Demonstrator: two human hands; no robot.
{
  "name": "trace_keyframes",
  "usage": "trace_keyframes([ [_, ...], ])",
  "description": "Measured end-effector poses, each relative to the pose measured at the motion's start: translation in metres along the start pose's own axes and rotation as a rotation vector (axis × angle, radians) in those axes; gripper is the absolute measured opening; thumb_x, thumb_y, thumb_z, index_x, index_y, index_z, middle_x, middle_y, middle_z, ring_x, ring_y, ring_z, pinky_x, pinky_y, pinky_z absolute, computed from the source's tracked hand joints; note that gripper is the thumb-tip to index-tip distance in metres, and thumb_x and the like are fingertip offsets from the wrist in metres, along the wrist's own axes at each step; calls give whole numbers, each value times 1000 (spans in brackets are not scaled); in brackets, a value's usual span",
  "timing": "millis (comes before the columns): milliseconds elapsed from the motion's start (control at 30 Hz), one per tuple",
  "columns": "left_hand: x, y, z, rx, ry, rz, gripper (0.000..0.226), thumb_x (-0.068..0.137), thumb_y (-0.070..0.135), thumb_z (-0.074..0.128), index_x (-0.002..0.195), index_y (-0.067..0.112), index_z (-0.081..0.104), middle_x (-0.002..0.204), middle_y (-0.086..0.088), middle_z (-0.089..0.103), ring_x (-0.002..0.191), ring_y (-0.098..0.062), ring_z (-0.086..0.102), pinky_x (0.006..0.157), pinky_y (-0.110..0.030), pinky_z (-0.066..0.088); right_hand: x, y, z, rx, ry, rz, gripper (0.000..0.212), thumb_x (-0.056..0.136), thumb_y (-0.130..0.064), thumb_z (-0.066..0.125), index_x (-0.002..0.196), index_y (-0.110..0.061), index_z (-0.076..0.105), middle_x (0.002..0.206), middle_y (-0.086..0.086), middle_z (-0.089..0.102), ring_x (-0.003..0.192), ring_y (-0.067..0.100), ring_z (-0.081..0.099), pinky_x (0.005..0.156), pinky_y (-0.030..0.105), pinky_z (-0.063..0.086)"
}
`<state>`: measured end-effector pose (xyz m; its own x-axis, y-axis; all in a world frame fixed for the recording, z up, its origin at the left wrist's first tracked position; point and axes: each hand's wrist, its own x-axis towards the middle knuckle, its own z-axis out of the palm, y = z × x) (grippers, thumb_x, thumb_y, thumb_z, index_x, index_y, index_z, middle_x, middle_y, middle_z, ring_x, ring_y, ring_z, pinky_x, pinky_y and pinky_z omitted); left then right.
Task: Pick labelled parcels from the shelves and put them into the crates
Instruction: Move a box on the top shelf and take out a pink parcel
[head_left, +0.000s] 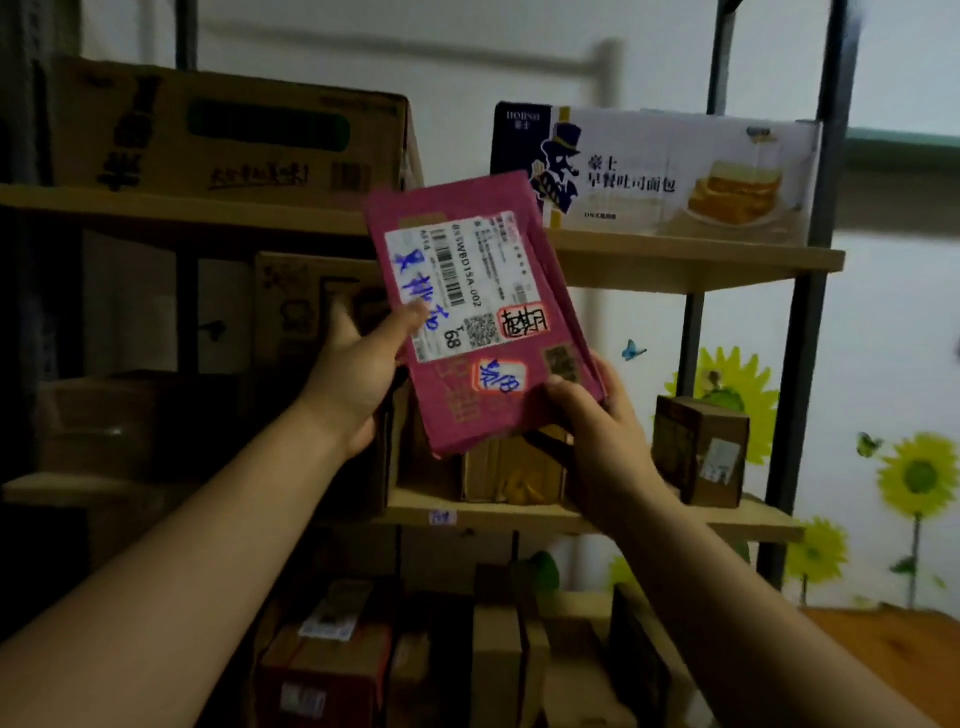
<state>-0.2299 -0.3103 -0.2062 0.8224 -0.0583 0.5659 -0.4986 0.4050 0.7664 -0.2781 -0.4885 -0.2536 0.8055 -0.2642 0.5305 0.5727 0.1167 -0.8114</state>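
A pink parcel (483, 312), its white label (467, 280) scrawled in blue, is held tilted in mid-air before the shelves (675, 260). The left hand (358, 374) pinches its left edge, thumb on the label. The right hand (597, 421) grips the lower right corner. Above the grip sits a printed bread box (675, 176), up-left a brown carton (223, 130), and right of the right hand a small labelled box (701, 452).

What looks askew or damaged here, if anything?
Nothing is spilled or broken. The pink parcel, held tilted by the left hand and right hand, is creased along its edges, and blue scrawl runs over its label. The small box at the right end of the middle shelf sits turned at an angle.
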Motion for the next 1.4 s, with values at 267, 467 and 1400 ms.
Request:
trace_keyframes([
  [267, -115, -68, 29, 58, -343, -202, 61, 82, -6, 61, 125, 28, 37, 103, 6, 62, 79, -1, 68, 65, -25, 58, -133, 7, -76, -313, 204, 32, 38, 90, -6, 62, 116, -30, 47, 104, -5, 66, 86, 2, 68, 68, 12, 52],
  [467, -229, -109, 66, 68, -513, -335, 67, 81, -1, 67, 126, 36, 34, 109, 12, 58, 90, 2, 66, 70, -31, 59, -263, -1, -129, -468, 332, 157, 66, 77, -14, 69, 136, -22, 41, 115, 3, 68, 104, 15, 67, 93, 36, 53],
  [1400, -588, -127, 261, 45, -316, -601, 79, 47, 33, 70, 120, 37, 39, 113, 19, 63, 103, -1, 61, 84, -24, 52, -546, -129, -394, -535, 137, 434, 64, 69, -44, 72, 124, -54, 42, 121, -16, 64, 116, 4, 60, 99, 42, 50],
])
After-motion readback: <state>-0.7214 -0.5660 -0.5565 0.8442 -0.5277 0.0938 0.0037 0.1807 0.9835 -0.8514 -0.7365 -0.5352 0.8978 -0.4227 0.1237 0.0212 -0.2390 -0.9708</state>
